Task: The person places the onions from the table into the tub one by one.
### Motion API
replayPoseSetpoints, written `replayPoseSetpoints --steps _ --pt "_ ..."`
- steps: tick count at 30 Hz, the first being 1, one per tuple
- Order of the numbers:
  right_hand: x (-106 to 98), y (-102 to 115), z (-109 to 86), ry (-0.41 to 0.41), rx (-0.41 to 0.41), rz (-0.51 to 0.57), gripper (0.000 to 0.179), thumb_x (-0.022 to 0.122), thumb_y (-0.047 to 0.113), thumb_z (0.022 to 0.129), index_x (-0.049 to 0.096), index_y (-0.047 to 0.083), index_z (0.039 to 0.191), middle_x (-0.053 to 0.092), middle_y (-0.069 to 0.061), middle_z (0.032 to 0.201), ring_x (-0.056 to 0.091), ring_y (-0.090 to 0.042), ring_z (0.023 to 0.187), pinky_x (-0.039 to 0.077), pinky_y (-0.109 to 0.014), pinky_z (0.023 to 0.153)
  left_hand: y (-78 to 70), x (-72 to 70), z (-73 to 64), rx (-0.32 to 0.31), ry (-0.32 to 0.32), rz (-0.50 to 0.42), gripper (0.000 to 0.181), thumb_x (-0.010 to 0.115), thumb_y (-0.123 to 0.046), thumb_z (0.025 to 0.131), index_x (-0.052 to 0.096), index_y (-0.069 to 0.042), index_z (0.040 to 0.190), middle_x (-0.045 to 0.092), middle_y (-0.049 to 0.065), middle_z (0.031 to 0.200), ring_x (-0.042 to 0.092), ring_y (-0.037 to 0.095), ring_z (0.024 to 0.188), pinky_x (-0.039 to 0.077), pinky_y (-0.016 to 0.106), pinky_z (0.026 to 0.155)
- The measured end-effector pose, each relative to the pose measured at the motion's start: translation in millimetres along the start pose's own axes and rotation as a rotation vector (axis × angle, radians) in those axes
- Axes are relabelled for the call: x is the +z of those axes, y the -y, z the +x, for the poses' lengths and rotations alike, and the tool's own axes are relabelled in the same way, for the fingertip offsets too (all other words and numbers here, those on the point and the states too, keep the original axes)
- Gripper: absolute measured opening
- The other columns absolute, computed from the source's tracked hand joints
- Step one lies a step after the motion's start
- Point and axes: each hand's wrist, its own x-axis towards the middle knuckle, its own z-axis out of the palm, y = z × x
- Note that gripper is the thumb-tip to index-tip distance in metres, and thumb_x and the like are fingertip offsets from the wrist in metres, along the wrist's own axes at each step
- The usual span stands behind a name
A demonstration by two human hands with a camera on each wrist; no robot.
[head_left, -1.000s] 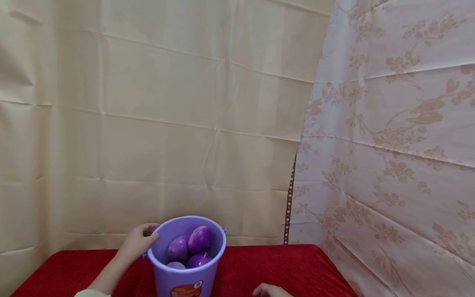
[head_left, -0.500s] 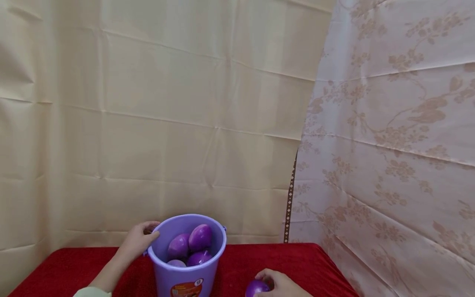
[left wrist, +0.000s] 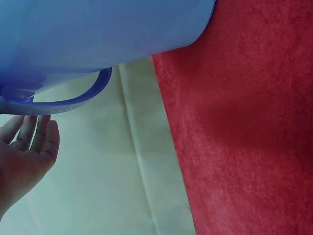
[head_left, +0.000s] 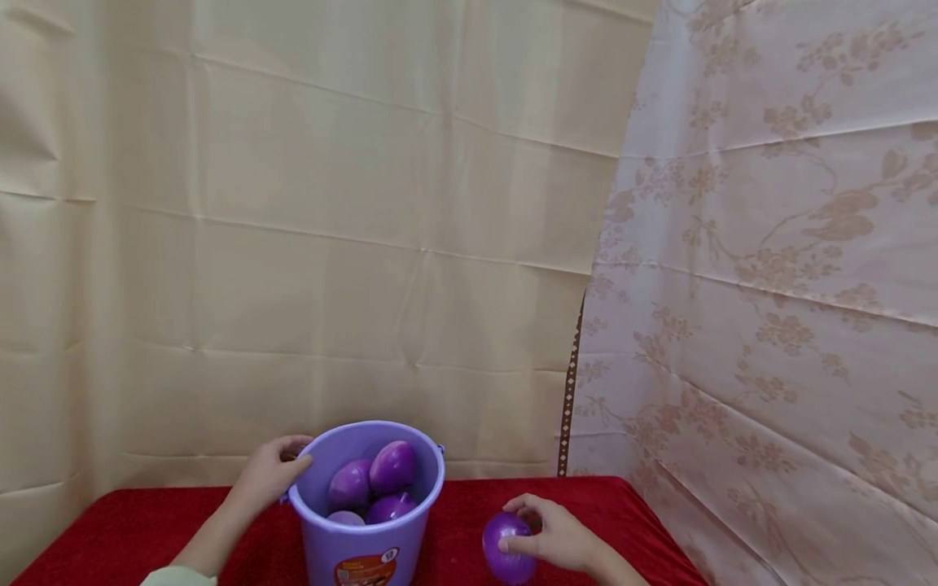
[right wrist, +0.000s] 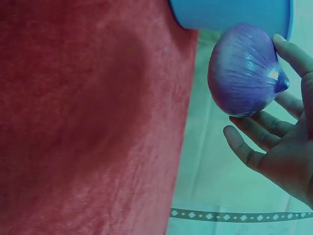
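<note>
A light purple bucket with an orange label stands on the red cloth, several shiny purple onions inside it. My left hand holds the bucket's left rim, its thumb on the edge. The left wrist view shows the fingers of that hand up against the bucket's handle. To the right of the bucket, my right hand grips another purple onion between thumb and fingers. Seen from the right wrist, this onion is held above the cloth, its pointed tip towards the palm.
Red velvety cloth covers the table. A cream curtain hangs right behind its far edge, and a pale flowered curtain runs along the right side.
My right hand has risen into view from the bottom edge, bringing an onion up with it. The left hand and the bucket have stayed in place.
</note>
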Motion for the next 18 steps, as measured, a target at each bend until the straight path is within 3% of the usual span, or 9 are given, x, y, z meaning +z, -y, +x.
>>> replayPoseSetpoints --steps 18 --pt "-21 26 16.3 -0.083 -0.111 -0.077 0.049 0.072 0.037 0.080 0.059 0.008 0.117 0.063 -0.007 0.105 0.057 -0.018 0.092 0.047 -0.029 0.071 0.9 0.7 0.1 -0.005 -0.007 0.005 0.034 0.062 -0.010 0.084 0.061 0.007 0.114 0.067 0.017 0.095 0.062 0.021 0.084 0.046 0.025 0.068"
